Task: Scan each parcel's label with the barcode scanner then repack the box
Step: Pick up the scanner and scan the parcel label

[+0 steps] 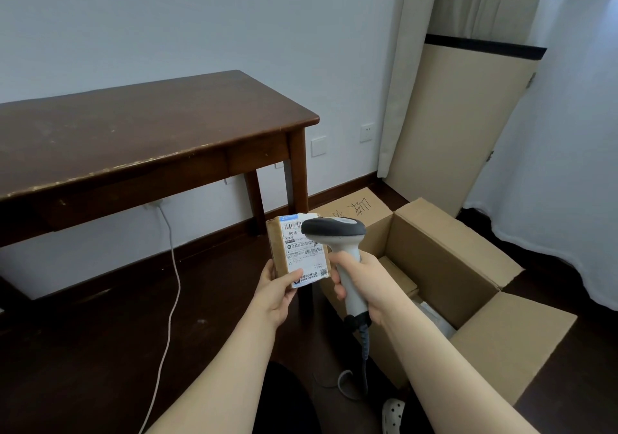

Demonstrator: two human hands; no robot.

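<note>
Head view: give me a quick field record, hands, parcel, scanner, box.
left hand: holds the parcel by its lower edge
parcel: small, brown, upright, white label facing the camera
right hand: grips the scanner handle
scanner: head in front of the label's upper right, cable hanging down
box: open on the floor, flaps out, some items inside
table: dark wood, against the wall

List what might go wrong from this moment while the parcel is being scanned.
1. The grey-and-white barcode scanner sits very close over the white shipping label, hiding part of it, so a scan may miss.
2. The left hand pinches only the small brown cardboard parcel's lower corner; it could slip.
3. The scanner's dark cable trails near the open cardboard box and may snag.
</note>
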